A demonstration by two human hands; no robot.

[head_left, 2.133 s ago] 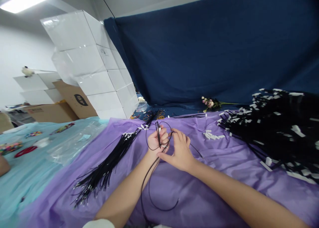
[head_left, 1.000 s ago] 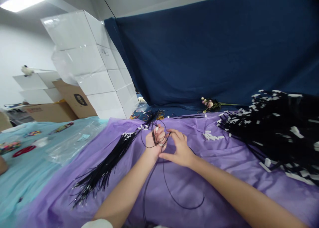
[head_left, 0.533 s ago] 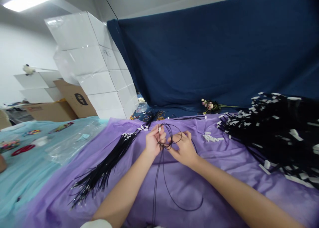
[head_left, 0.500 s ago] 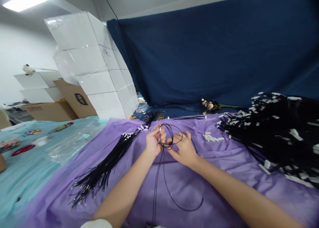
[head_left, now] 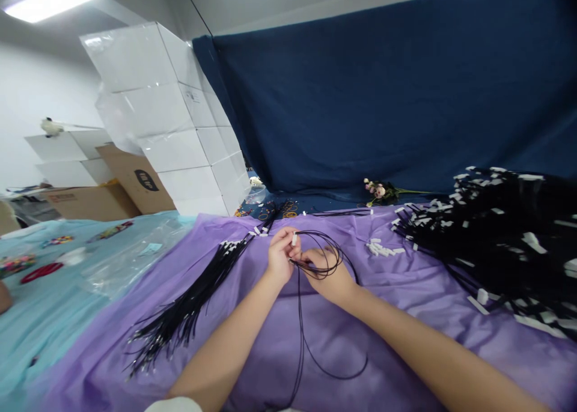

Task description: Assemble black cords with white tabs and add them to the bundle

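Thin black cords (head_left: 333, 241) run in loose loops between my two hands, over a purple cloth. My left hand (head_left: 282, 256) is closed, pinching the cords beside a small white tag (head_left: 294, 239). Close by on the right, my right hand (head_left: 328, 274) is closed on the lower part of the loops; its fingertips are partly hidden behind the cords. Loose cord ends hang below the hands, and one curves to the right across the cloth. Left of my arms lies a bundle of black cords (head_left: 198, 292) with white tags at its upper end.
A large heap of black tagged cords (head_left: 509, 244) fills the right side. Small white tags (head_left: 383, 247) lie in a pile right of my hands. Behind are artificial flowers (head_left: 381, 191) and a stack of white boxes (head_left: 180, 130). A plastic bag (head_left: 135, 256) lies on the turquoise cloth.
The cord loops have swung to the right and opened wider over my right hand. My left hand has shifted slightly right, and the white tag shows more plainly.
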